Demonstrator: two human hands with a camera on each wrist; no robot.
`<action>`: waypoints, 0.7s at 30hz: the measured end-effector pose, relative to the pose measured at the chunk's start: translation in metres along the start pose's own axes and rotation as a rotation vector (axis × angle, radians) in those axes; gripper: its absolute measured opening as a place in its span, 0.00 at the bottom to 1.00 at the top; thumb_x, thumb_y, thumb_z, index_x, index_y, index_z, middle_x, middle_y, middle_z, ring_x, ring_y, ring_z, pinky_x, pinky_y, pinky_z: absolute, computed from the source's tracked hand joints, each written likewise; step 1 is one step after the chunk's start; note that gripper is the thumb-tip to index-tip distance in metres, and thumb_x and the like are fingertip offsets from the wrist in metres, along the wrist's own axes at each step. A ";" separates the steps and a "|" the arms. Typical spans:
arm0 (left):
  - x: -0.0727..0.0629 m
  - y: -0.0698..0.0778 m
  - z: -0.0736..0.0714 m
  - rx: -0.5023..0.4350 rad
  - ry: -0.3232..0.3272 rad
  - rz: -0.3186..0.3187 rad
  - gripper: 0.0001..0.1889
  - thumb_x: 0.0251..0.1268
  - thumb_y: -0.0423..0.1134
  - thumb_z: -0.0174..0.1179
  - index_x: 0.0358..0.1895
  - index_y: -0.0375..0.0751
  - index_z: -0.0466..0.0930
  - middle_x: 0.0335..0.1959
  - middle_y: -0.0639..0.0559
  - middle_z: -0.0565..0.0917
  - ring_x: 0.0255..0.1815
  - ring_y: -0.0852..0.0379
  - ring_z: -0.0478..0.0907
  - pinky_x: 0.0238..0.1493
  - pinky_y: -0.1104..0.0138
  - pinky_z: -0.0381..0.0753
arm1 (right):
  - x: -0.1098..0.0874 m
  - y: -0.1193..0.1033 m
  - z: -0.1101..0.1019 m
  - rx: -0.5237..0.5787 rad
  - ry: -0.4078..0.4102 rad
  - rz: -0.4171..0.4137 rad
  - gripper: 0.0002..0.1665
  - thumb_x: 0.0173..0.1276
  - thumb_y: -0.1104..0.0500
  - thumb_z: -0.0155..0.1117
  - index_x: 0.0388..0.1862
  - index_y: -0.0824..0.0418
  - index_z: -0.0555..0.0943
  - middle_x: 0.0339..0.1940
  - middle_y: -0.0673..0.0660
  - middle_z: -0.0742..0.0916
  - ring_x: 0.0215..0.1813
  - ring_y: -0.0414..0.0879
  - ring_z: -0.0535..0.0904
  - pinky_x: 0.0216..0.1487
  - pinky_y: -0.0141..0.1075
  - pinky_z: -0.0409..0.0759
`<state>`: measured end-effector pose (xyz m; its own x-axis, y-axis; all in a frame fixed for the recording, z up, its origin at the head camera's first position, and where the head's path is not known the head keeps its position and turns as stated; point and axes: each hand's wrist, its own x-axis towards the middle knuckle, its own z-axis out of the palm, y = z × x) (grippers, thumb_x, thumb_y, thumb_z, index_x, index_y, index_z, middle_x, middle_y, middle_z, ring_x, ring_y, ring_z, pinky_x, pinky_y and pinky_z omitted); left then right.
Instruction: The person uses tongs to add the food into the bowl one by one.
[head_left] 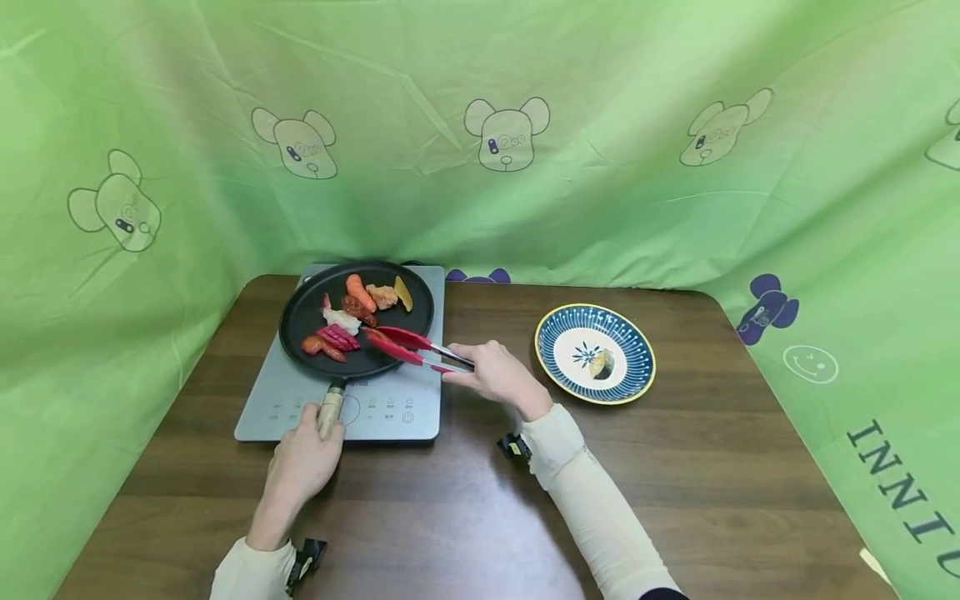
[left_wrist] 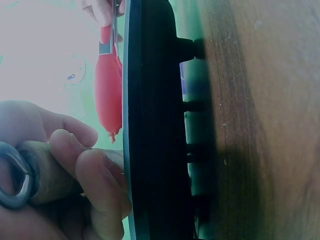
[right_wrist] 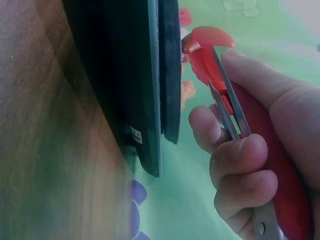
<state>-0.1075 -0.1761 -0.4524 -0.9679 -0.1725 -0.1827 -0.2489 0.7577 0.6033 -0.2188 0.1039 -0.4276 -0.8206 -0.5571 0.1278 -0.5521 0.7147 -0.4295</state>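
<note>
In the head view, my left hand [head_left: 306,454] grips the pale handle [head_left: 330,410] of a black frying pan [head_left: 300,304]. Its fingers curl round the handle in the left wrist view. My right hand [head_left: 498,375] holds red-tipped tongs [head_left: 420,343], their red ends over the pan's right side. The tips are close together by a reddish-brown piece of food [right_wrist: 189,44]; I cannot tell whether they pinch it. Elsewhere in the pan lie a shrimp [head_left: 341,319], pink slices [head_left: 339,337], a chicken wing [head_left: 322,347], an orange sausage-like piece [head_left: 361,292], a fried chunk [head_left: 382,297] and a yellow wedge [head_left: 403,293].
Beneath the pan is a grey induction cooker [head_left: 408,408] with touch controls. To the right, a blue-patterned plate [head_left: 555,354] with a yellow rim holds a small dark-and-pale food piece [head_left: 602,364]. A green printed curtain [head_left: 600,217] surrounds the brown wooden table [head_left: 712,467].
</note>
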 end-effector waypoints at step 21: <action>-0.001 -0.002 0.000 0.005 0.005 0.004 0.26 0.67 0.48 0.46 0.61 0.35 0.58 0.27 0.41 0.73 0.20 0.49 0.69 0.18 0.59 0.65 | 0.023 -0.022 -0.003 0.025 -0.035 -0.041 0.21 0.66 0.46 0.62 0.53 0.56 0.80 0.22 0.48 0.79 0.20 0.39 0.70 0.22 0.31 0.68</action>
<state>-0.1065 -0.1771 -0.4534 -0.9690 -0.1724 -0.1768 -0.2450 0.7614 0.6002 -0.2257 0.0764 -0.4129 -0.7915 -0.6003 0.1146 -0.5808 0.6805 -0.4468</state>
